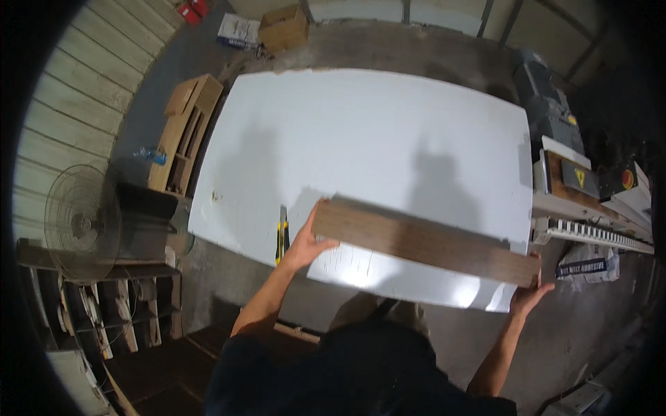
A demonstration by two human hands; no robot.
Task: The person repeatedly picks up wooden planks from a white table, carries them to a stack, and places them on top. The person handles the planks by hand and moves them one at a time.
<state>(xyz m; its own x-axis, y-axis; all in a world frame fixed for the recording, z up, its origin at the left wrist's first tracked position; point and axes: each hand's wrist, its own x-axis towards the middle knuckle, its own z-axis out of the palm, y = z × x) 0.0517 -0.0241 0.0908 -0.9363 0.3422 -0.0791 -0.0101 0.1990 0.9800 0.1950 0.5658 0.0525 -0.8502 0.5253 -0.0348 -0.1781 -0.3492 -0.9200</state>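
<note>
A long brown wood-grain board (416, 242) slants across the near side of the white worktable (338, 130), its right end lower in the picture. My left hand (304, 244) grips its left end, with the thumb along the near edge. At the opposite end, my right hand (529, 294) holds the corner; some of those fingers are hidden behind the board. Just left of my left hand lies a yellow and black utility knife (282, 236) on the tabletop, blade pointing away from me.
A machine with a red emergency button (628, 179) and a toothed white rail (593, 233) adjoins the table's right side. An adhesive sack (588, 265) sits below it. To the left are a wooden cabinet (182, 140), a caged fan (83, 223) and a slotted shelf (112, 307).
</note>
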